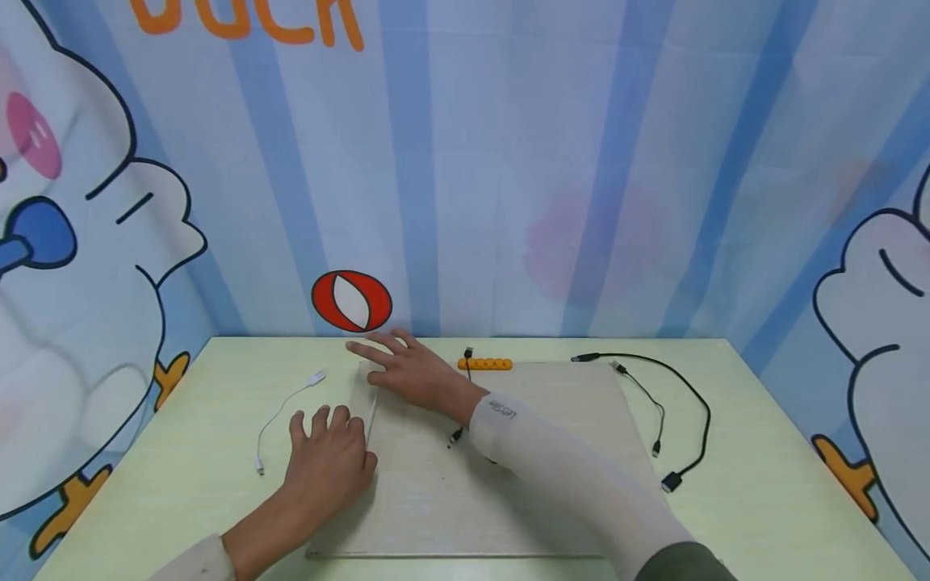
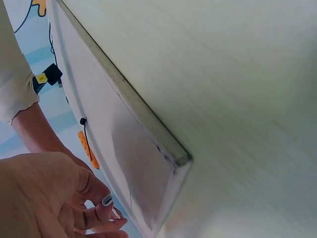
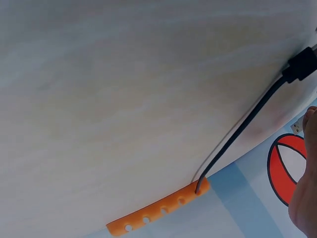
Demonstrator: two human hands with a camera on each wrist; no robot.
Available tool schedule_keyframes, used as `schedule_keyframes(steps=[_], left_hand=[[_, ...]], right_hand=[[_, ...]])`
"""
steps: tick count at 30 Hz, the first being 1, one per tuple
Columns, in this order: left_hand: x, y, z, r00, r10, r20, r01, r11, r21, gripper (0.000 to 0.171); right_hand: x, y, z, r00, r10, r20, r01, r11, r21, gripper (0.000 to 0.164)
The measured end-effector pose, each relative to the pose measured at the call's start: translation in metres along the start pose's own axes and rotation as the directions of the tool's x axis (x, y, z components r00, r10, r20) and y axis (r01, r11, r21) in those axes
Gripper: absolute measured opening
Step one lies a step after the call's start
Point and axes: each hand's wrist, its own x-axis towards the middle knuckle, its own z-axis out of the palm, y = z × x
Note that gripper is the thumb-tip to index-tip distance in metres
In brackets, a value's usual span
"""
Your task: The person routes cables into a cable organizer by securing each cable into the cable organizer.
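My left hand (image 1: pixel 330 456) is over the left edge of a pale board (image 1: pixel 545 484). Between its thumb and finger it pinches the small USB-C plug (image 2: pixel 107 200) of a white USB cable (image 1: pixel 371 420). My right hand (image 1: pixel 417 375) reaches across to the board's far left corner and grips the cable's other end, other fingers spread. In the right wrist view the USB-A plug (image 3: pixel 296 127) shows beside its fingers. An orange cable organizer (image 1: pixel 490 365) with a row of slots lies at the board's far edge. A black cable (image 3: pixel 242 124) sits in its end slot.
Another white cable (image 1: pixel 279 415) lies on the table (image 1: pixel 763 500) left of the board. To the right lie a short black USB cable (image 1: pixel 661 407) and a longer, thicker black cable (image 1: pixel 706 403). A printed curtain (image 1: pixel 494 161) hangs behind the table.
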Motion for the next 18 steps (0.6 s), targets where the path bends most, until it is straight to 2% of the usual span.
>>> schedule_keyframes(steps=[6,13,18], left_hand=[[0.007,0.01,0.001,0.998,-0.007,0.056,0.006,1.0,0.02,0.028],[0.01,0.02,0.002,1.0,0.029,0.012,-0.029,1.0,0.002,0.025],[0.012,0.027,0.001,0.999,0.037,0.007,-0.037,0.999,-0.002,0.026]], right_hand=[[-0.007,0.004,0.002,1.0,0.009,0.0,-0.009,1.0,-0.006,0.028],[-0.012,0.012,0.004,1.0,0.022,0.002,-0.022,1.0,-0.021,0.025],[-0.017,0.018,0.001,1.0,0.029,0.001,-0.029,0.999,-0.015,0.025]])
